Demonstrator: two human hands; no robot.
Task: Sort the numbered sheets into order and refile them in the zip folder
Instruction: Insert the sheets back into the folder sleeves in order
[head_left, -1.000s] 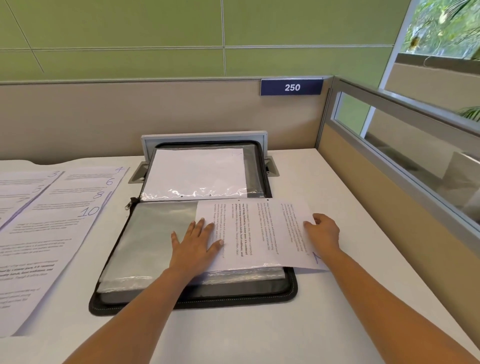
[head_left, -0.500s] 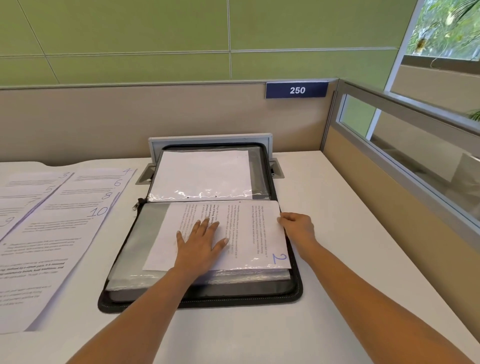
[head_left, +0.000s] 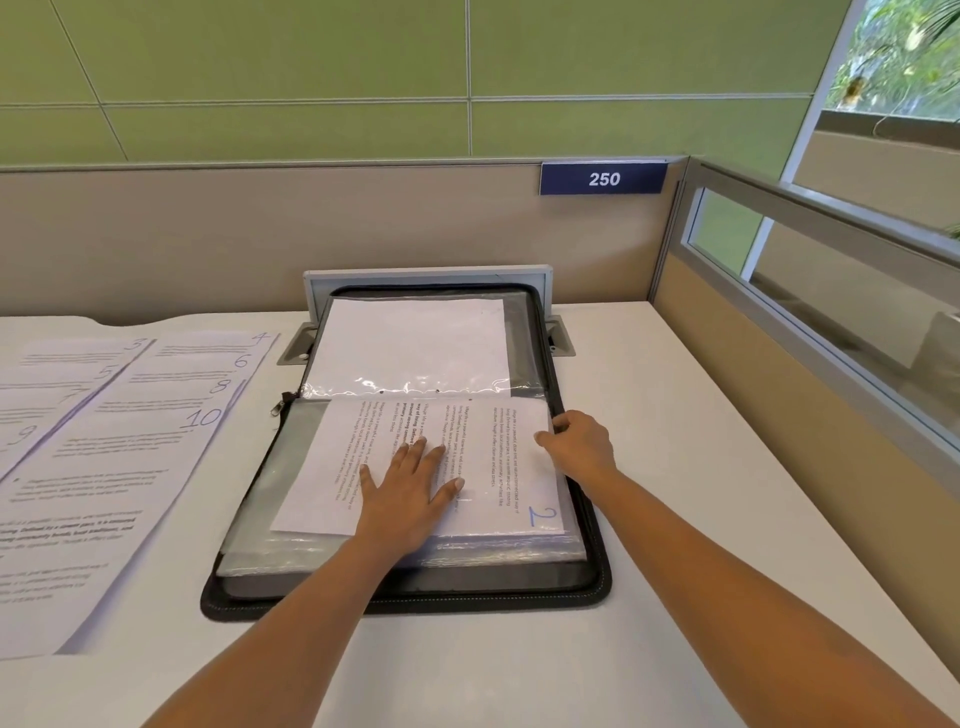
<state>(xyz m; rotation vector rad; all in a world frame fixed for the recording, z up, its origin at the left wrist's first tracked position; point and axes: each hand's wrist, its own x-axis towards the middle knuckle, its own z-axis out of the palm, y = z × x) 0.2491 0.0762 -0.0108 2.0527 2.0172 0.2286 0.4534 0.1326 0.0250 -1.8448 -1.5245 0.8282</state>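
Observation:
The black zip folder (head_left: 597, 577) lies open on the desk, its lid propped against the partition with a white sheet (head_left: 415, 343) behind clear plastic. On the near half rests a stack of clear sleeves (head_left: 270, 514). The sheet marked 2 (head_left: 498, 467) lies sideways on the top sleeve, text running vertically. My left hand (head_left: 410, 483) presses flat on the sheet with fingers spread. My right hand (head_left: 579, 441) holds the sheet's right edge, fingers curled over it at the folder's rim.
Two overlapping fans of numbered sheets lie at the left: even ones 4, 6, 8, 10 (head_left: 171, 415) and odd ones 3, 5, 7, 9 (head_left: 47, 395). A beige partition with a blue 250 sign (head_left: 602, 178) runs behind; a glass-topped divider (head_left: 779, 332) bounds the right.
The sheet marked 2 has slid left from overhanging the folder's right edge to lying fully over the sleeves. My right hand followed it leftward; my left hand stayed pressing flat.

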